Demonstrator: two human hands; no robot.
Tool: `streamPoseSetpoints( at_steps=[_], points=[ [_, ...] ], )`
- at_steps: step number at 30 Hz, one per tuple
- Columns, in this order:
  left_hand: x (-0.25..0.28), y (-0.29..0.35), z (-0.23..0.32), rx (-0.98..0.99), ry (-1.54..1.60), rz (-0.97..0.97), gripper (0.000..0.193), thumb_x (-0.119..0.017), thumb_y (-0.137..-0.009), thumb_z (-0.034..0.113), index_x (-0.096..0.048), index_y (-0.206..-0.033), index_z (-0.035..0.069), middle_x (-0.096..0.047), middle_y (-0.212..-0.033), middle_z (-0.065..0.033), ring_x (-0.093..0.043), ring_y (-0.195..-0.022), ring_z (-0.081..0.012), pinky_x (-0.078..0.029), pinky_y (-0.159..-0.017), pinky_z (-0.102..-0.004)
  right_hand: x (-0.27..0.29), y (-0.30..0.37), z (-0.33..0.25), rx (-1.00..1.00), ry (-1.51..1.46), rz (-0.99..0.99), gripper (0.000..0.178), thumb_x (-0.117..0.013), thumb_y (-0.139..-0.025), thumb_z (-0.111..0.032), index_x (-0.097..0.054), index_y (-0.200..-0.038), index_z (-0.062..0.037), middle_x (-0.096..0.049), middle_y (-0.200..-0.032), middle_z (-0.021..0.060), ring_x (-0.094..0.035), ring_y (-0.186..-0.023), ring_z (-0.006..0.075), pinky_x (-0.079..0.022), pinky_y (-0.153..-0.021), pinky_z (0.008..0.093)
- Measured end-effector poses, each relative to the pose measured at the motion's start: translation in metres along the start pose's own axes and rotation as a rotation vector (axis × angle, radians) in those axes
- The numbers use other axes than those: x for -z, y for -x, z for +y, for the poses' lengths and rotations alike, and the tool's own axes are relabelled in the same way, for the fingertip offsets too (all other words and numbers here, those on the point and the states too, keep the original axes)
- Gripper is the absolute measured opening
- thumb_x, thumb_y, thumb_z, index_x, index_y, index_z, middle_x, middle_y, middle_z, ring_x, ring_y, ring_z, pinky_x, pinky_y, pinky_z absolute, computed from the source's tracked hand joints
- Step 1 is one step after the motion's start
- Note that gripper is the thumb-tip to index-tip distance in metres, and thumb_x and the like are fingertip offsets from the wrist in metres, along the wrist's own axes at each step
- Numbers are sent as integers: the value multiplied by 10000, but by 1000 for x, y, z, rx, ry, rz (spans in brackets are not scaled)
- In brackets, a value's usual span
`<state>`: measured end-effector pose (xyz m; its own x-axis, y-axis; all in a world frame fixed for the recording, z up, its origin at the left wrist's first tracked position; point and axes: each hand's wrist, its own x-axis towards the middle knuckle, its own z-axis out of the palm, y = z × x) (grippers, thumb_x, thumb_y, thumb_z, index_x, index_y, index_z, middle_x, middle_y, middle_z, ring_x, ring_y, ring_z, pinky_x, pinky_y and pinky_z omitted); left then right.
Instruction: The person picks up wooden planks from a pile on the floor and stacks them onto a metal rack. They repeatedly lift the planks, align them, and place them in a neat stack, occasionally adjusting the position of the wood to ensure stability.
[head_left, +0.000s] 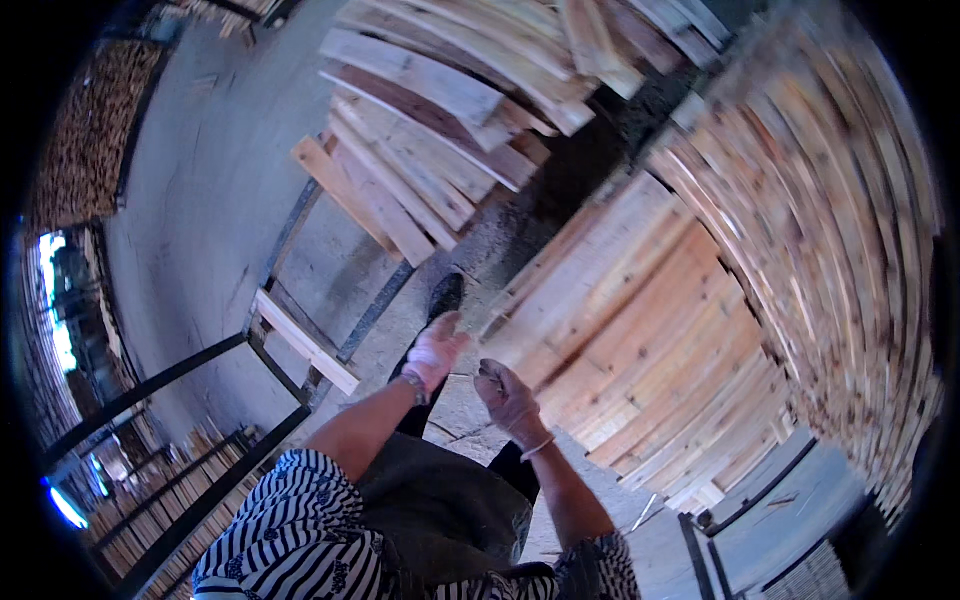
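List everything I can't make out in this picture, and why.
All in the head view:
Inside of the right hand: hidden by its own curled fingers; whether it holds anything is unclear.
Tall board stack at right: blurred, so boards can't be counted; its outer side is cut off by the dark rim.
Upper-left stack: pieces too small to tell apart.
Upper legs: mostly hidden by the dark garment.
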<state>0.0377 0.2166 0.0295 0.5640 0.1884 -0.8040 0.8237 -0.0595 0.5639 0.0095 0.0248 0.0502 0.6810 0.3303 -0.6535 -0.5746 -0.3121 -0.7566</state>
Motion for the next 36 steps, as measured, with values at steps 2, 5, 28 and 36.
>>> streamPoseSetpoints(
  at_steps=[2,5,28,36],
  points=[
    [59,-20,9,39,144,153,660,-695,-864,213,-443,-1434,-3,-543,-1397,-165,-493,-1306,-252,-374,-1085,-338,-1,-52,-16,-19,42,-112,517,-611,-961,-415,-548,-1322,-50,-688,-1144,109,-644,-1072,216,-502,-919,369],
    [137,-85,-6,140,273,253,685,-646,-919,283,-369,-1470,-15,-499,-1433,-182,-502,-1262,-272,-366,-1080,-325,0,-151,-37,-94,123,-97,545,-621,-949,-408,-491,-1341,-52,-619,-1202,143,-601,-1102,264,-470,-949,384],
    [326,-339,-2,52,73,384,504,-670,-935,252,-537,-1341,-14,-654,-1235,-95,-619,-1085,-186,-475,-925,-322,-94,-345,-5,-300,-681,375,425,-651,-927,-291,-550,-1280,-77,-601,-1146,11,-578,-1083,148,-494,-964,319],
    [336,-272,36,35,548,170,509,-685,-925,344,-546,-1333,74,-637,-1155,-75,-626,-1039,-221,-500,-956,-407,-203,-304,32,-235,102,453,560,-463,-1019,-427,-399,-1403,-24,-525,-1289,192,-529,-1187,308,-427,-1022,389]
  ],
)
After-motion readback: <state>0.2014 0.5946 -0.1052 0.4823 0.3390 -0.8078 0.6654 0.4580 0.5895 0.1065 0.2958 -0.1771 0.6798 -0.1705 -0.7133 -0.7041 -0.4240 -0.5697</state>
